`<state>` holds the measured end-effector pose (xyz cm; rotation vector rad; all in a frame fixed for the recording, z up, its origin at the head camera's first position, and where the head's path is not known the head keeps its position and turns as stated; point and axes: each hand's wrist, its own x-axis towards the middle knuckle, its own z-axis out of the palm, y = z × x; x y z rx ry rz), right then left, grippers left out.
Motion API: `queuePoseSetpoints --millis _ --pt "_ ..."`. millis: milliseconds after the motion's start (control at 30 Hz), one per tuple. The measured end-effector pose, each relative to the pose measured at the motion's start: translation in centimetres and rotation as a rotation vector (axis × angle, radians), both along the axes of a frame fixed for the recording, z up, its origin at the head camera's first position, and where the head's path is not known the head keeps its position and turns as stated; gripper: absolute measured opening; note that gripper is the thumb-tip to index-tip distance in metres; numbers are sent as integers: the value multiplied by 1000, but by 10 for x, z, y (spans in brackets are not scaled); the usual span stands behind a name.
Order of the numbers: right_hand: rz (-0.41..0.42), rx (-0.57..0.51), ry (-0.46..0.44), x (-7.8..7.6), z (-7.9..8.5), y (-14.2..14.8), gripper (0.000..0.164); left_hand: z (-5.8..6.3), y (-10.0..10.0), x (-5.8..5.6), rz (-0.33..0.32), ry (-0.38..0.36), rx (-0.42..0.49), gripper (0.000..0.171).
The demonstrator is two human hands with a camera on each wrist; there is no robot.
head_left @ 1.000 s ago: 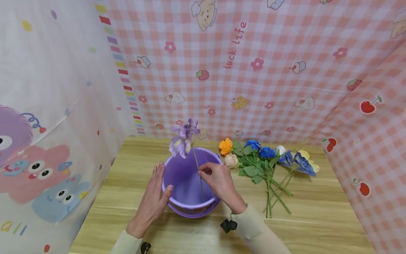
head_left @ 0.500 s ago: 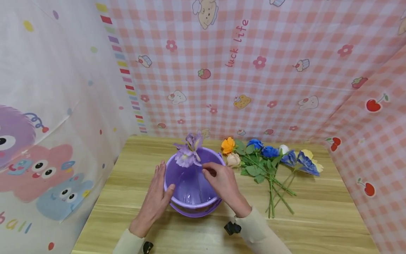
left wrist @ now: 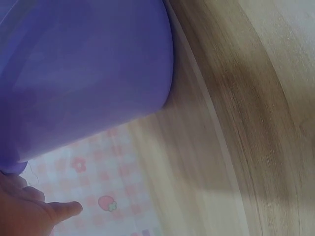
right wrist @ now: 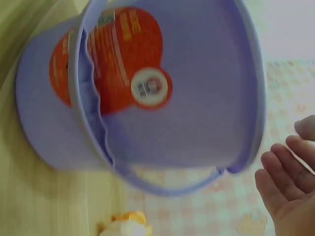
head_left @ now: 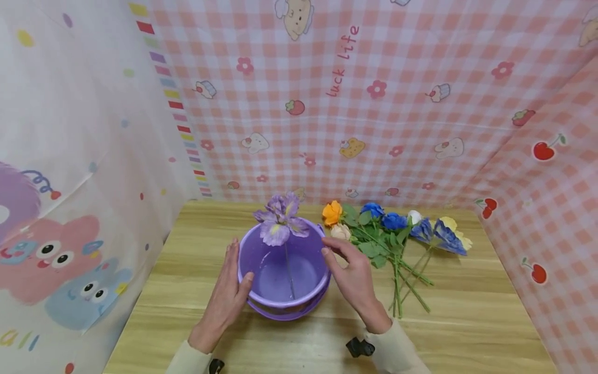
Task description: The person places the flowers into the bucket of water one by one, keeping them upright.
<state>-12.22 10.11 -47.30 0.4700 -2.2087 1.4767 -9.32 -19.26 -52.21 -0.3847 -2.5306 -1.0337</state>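
Right hand (head_left: 352, 272) has released the purple flower (head_left: 280, 221), which stands in the bucket (head_left: 284, 304) on the wooden surface (head_left: 476, 306); right fingers (head_left: 338, 244) are relaxed, left hand (head_left: 224, 293) lies straight-fingered against the bucket. Checked cloth (head_left: 397, 119) hangs behind.

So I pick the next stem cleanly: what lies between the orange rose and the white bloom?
In the head view, green leaves, then two blue roses, lie between the orange rose and the white bloom.
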Motion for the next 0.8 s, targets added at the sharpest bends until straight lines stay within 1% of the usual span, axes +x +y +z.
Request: queuePoseSetpoints --millis 200,367,500,633,700,800 --pt "-83 -30 -23 3 -6 28 24 1 0 3 7 -12 7 73" --pt "-145 -96 -76 4 -16 56 22 1 1 3 9 -3 2 72" --pt "-213 -148 -173 2 -28 79 22 0 1 1 8 5 -2 71" --pt "-283 -168 -287 2 -40 100 28 1 1 1 7 13 -1 71" --pt "-312 -162 -339 2 -44 109 31 1 1 0 5 17 3 71" --pt "-349 -141 -389 2 -50 122 35 0 1 0 1 16 9 71"
